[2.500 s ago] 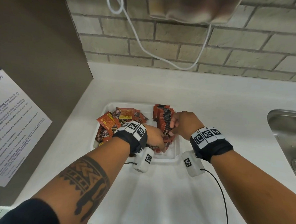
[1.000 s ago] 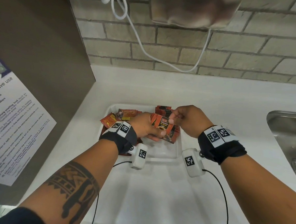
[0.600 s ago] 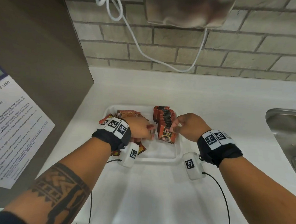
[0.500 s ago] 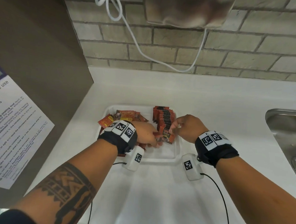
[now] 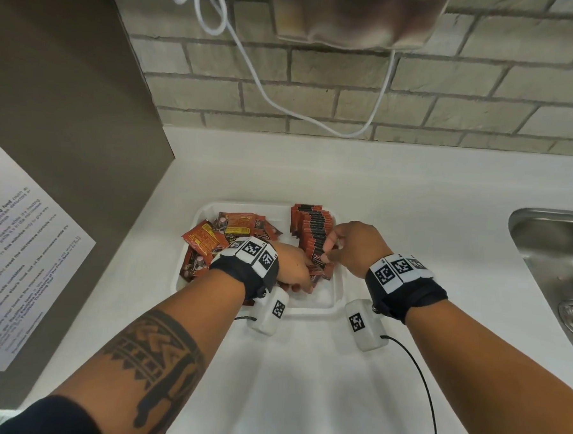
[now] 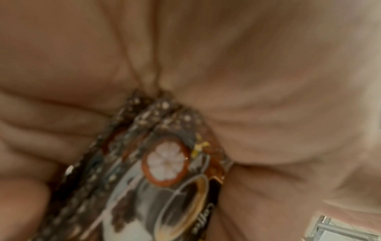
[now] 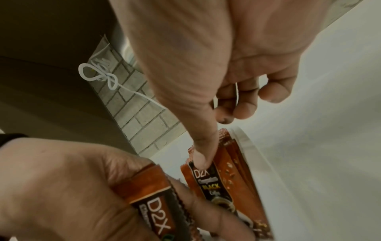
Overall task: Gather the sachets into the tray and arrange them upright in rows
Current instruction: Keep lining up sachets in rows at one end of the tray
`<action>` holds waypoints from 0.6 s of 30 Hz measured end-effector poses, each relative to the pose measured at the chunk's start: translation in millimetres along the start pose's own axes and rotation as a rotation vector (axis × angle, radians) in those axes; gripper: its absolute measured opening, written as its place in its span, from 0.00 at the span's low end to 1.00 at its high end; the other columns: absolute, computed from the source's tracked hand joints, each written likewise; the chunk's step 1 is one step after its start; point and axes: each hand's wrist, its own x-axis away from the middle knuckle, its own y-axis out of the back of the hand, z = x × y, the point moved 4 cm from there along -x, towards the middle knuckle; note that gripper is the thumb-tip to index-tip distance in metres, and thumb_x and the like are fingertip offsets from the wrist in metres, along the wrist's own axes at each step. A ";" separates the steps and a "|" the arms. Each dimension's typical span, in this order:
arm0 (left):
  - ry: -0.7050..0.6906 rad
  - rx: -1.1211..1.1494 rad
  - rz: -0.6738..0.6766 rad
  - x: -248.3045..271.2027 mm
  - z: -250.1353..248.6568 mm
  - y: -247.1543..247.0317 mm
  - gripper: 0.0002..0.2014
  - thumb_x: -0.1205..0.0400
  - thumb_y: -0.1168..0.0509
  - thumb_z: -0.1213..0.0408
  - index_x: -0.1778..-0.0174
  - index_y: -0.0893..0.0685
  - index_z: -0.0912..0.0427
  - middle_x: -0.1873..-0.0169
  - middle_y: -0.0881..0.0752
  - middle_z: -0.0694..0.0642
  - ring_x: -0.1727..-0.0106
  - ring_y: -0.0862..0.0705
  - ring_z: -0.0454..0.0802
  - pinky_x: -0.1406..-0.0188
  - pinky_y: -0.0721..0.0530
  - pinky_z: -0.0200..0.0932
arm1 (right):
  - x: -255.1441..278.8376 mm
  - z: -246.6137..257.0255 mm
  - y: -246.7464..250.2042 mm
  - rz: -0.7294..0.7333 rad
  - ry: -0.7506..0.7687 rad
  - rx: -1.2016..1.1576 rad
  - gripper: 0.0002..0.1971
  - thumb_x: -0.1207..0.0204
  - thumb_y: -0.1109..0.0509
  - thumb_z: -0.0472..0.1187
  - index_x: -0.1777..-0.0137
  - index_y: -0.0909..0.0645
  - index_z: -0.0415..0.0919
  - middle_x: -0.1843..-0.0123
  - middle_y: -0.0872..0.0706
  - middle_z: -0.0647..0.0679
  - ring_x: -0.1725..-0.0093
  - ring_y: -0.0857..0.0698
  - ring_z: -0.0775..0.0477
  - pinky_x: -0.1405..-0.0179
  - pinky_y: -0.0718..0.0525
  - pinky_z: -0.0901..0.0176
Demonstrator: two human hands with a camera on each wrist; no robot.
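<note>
Since a moment ago my left hand [image 5: 292, 270] has slid back toward the row [image 5: 311, 231] with a fresh bunch of sachets [image 6: 164, 171], and my right hand [image 5: 353, 250] has stayed at the row's near end. My left fingers [image 7: 206, 210] are curled tight round that bunch, edges squared so they go in as one block. My right thumb [image 7: 203, 156] presses the top of the frontmost sachet [image 7: 206, 181], the other right fingers loosely curled behind and holding nothing that I can see; I judge this keeps the upright row from toppling toward me while I add more. Row and hands are inside the tray [image 5: 337, 305] on the bench [image 5: 303, 383]. Beyond my left wrist, the loose pile [image 5: 224, 233] lies flat in the tray, so much sorting remains.
</note>
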 end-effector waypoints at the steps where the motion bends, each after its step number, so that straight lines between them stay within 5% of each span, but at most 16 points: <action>1: 0.003 0.010 0.000 0.0 0.1 -0.5 0.15 0.18 0.31 0.53 0.43 0.11 0.59 0.68 0.15 0.47 0.73 0.21 0.44 0.74 0.24 0.34 | -0.6 -0.5 -1.0 0.004 -0.002 -0.009 0.06 0.31 0.18 0.40 0.58 0.13 0.47 0.64 0.19 0.58 0.64 0.21 0.59 0.69 0.28 0.67; 10: 0.018 0.057 0.010 4.2 1.1 -3.3 0.14 0.18 0.30 0.52 0.42 0.11 0.57 0.65 0.13 0.49 0.69 0.19 0.46 0.68 0.22 0.36 | 1.1 -1.2 -2.9 0.013 0.016 -0.030 0.07 0.31 0.17 0.39 0.60 0.14 0.48 0.65 0.18 0.58 0.65 0.20 0.58 0.68 0.28 0.66; 15: -0.021 0.108 0.019 10.2 4.0 0.6 0.16 0.19 0.28 0.52 0.39 0.11 0.55 0.49 0.08 0.55 0.50 0.10 0.55 0.40 0.13 0.50 | 4.6 1.3 4.7 -0.011 0.029 -0.050 0.06 0.30 0.18 0.40 0.58 0.13 0.47 0.65 0.20 0.57 0.65 0.21 0.57 0.70 0.29 0.67; 18: -0.068 0.237 -0.004 12.1 13.6 5.8 0.15 0.20 0.26 0.53 0.41 0.10 0.55 0.51 0.07 0.55 0.48 0.09 0.57 0.38 0.12 0.53 | 8.5 3.1 11.8 -0.057 0.062 -0.062 0.04 0.27 0.21 0.40 0.55 0.13 0.47 0.63 0.19 0.57 0.66 0.22 0.61 0.71 0.32 0.73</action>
